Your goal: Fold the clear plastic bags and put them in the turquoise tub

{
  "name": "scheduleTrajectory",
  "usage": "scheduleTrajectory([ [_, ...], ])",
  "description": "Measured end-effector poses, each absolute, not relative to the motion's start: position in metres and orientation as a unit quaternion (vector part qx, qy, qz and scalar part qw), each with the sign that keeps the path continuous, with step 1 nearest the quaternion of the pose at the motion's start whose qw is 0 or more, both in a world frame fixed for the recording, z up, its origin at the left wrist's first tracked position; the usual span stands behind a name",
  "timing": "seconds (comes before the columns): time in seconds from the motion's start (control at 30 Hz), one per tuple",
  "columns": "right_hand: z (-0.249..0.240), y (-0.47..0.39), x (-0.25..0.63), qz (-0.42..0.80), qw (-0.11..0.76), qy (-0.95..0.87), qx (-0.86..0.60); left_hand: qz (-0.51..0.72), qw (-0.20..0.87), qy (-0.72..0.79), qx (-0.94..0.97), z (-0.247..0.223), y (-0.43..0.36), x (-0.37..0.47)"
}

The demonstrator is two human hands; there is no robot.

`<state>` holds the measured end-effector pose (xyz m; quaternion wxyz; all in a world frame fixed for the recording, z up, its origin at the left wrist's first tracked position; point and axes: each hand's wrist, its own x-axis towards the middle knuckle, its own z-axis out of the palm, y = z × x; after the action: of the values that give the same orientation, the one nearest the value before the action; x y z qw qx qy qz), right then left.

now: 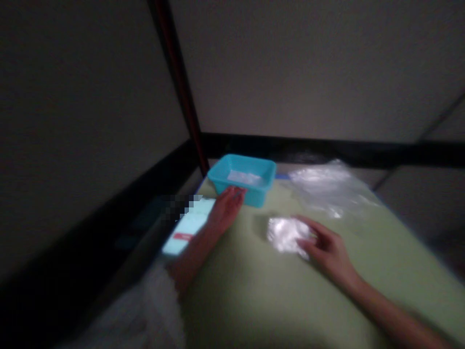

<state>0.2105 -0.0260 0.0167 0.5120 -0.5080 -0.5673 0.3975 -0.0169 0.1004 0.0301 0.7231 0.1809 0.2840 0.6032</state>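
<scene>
My right hand (329,249) grips the edge of a shiny, crinkled, silvery-white packet (286,234) between thumb and fingers, over the green tabletop. Blur hides whether it is clear plastic or foil. By the front wall of a turquoise plastic basket (257,196), my left hand (228,207) has its fingers curled together close to the rim. Whatever may be between those fingertips is too smeared to make out. Inside the basket lies a pale, flat, glossy piece (244,178).
Crumpled clear plastic bags (327,186) lie at the table's back right. A lit phone-like screen (192,224) lies at the left edge, partly behind my left forearm. The green table (254,295) reaches a wall at the back, with a dark reddish post (181,87) at the corner.
</scene>
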Motion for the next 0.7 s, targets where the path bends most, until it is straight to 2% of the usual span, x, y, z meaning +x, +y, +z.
scheduleTrajectory([
  [0.17, 0.047, -0.025, 0.212, 0.369, 0.499, -0.582, -0.525, 0.602, 0.716, 0.302, 0.185, 0.034, 0.100, -0.019],
  [0.47, 0.104, -0.022, 0.243, 0.185, 0.547, -0.619, -0.533, 0.590, 0.683, 0.317, 0.292, 0.040, 0.078, -0.017],
  [0.7, 0.128, -0.024, 0.251, 0.190, 0.502, -0.672, -0.510, 0.494, 0.713, 0.315, 0.385, 0.041, 0.057, -0.010],
])
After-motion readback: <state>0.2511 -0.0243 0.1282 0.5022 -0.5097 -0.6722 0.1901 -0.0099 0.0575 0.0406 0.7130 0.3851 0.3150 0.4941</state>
